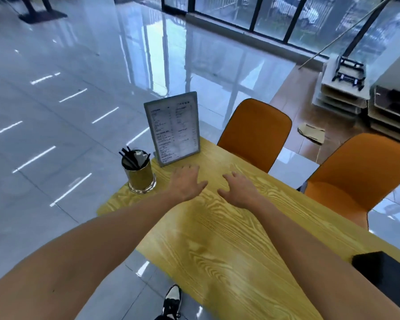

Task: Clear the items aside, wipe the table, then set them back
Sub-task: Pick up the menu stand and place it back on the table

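Both hands are reaching out flat over the tabletop (217,239), empty with fingers spread. The menu stand (173,129) is standing upright just beyond the left hand (186,182), which is nearer than the right hand (238,190); the straw holder (141,172) is sitting left, at the tabletop's edge.

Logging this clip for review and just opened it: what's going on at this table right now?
A person stands at a yellow wood-grain table with both arms stretched out. The left hand and right hand are open, palms down, over the bare tabletop, holding nothing. Just beyond them, a framed menu stand and a straw holder sit at the far corner. A black cloth or sponge lies untouched at the right edge.
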Tool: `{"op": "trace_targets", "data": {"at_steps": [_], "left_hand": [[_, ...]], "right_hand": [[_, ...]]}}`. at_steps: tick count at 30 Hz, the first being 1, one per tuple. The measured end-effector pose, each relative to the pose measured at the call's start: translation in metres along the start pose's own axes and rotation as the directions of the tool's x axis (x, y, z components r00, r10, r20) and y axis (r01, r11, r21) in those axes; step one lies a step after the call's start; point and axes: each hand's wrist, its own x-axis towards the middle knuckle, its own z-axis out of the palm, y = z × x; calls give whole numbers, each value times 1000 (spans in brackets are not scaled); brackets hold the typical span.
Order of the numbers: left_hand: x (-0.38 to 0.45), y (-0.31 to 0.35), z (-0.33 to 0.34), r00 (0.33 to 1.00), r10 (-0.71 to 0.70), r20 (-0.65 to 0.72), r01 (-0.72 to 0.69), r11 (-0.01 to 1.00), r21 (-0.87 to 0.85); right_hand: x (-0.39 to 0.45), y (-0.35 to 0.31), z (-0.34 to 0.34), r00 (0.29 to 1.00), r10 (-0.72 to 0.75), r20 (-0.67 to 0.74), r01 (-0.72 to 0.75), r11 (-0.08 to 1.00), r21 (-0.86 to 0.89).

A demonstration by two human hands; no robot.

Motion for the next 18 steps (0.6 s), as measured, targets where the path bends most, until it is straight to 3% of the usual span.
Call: {"op": "trace_targets", "data": {"at_steps": [6,12,15,18], "left_hand": [[62,-65,-45,983,-141,-115,115,971,-210],[114,-103,-55,922,-328,-204,223,883,-414],[137,-114,-47,871,-464,-163,313,778,-546],[161,-123,-38,803,-593,-60,401,612,-682]], "right_hand": [[77,-45,-50,996,-66,-65,70,996,53],[144,-76,-79,987,-98,-125,136,929,344],[178,-82,-80,988,-43,-149,107,883,458],[210,-86,-75,992,46,-114,30,807,590]]}}
